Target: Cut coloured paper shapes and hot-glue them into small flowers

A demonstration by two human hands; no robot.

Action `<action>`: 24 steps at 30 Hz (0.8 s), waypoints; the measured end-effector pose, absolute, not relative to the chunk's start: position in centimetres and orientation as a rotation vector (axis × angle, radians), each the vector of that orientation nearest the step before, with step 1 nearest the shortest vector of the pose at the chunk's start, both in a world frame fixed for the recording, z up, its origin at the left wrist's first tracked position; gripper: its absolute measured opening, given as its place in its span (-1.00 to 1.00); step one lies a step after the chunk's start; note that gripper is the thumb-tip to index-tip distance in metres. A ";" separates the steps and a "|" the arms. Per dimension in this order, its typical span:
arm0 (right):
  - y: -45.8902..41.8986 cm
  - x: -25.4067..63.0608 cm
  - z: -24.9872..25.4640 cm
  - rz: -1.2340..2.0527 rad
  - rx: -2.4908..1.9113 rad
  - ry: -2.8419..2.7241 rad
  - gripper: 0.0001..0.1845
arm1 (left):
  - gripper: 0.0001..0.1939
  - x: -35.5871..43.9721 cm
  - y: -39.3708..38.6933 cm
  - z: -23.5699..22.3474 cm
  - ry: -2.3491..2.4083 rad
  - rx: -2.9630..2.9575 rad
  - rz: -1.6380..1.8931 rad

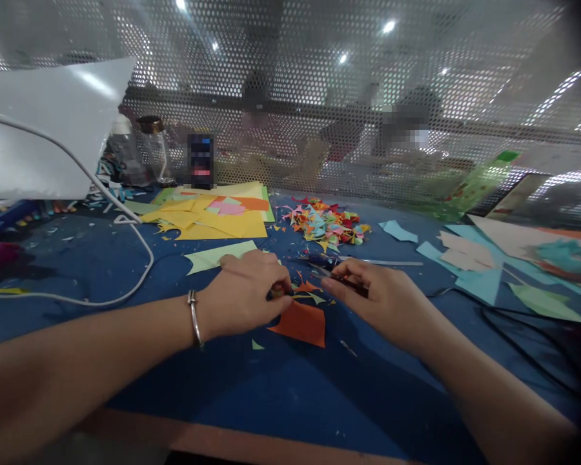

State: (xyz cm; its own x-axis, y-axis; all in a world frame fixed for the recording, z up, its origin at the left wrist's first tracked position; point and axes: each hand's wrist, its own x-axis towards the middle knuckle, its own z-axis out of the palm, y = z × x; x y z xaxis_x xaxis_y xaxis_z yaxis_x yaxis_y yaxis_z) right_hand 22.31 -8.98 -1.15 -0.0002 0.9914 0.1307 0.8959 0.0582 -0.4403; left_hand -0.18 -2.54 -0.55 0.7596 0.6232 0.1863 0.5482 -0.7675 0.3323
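My left hand (246, 287), with a silver bangle at the wrist, is closed with its thumb and fingertips at the upper left corner of a piece of orange paper (305, 326). What lies inside the curled fingers is hidden. A slim dark-handled tool (352, 284) with a pointed metal tip is gripped in my right hand (380, 290); its tip points left, above small orange and pale green scraps (312, 297). Pale green paper (223, 255) lies behind my left hand. Beyond the right fingers rests a dark blue tool (322, 259).
A heap of colourful snippets (332, 223) lies behind my hands. Yellow sheets (208, 223) sit left of it, blue papers (484, 278) on the right. A white cable (148, 248) and black cables (518, 336) cross the table. Bottles (157, 152) and a phone (201, 161) stand before a perforated screen (290, 129).
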 end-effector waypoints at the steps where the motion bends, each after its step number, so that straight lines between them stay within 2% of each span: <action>1: -9.0 22.3 -1.2 0.318 -1.903 -1.948 -0.63 | -0.79 0.0 -2.7 -0.7 0.910 2.738 0.404; 9: -9.2 21.6 -1.3 0.194 -2.196 -2.062 -0.66 | -0.88 0.3 -3.2 -0.7 0.859 2.878 0.344; 18: -9.7 20.6 -0.1 0.106 -2.402 -2.193 -0.78 | -0.90 -0.7 -1.8 0.9 0.920 2.403 0.597; 24: -10.2 20.7 -0.2 0.042 -2.383 -2.198 -0.69 | -0.88 -1.2 -1.8 1.4 0.878 2.246 0.186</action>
State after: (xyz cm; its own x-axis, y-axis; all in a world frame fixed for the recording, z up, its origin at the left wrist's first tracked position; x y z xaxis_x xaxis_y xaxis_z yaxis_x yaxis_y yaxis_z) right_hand 20.65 -10.17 -0.19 0.0830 0.9928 -0.0869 0.9953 -0.0782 0.0564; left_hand -1.20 -1.77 1.36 0.7591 0.6408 -0.1151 0.5388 -0.5190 0.6636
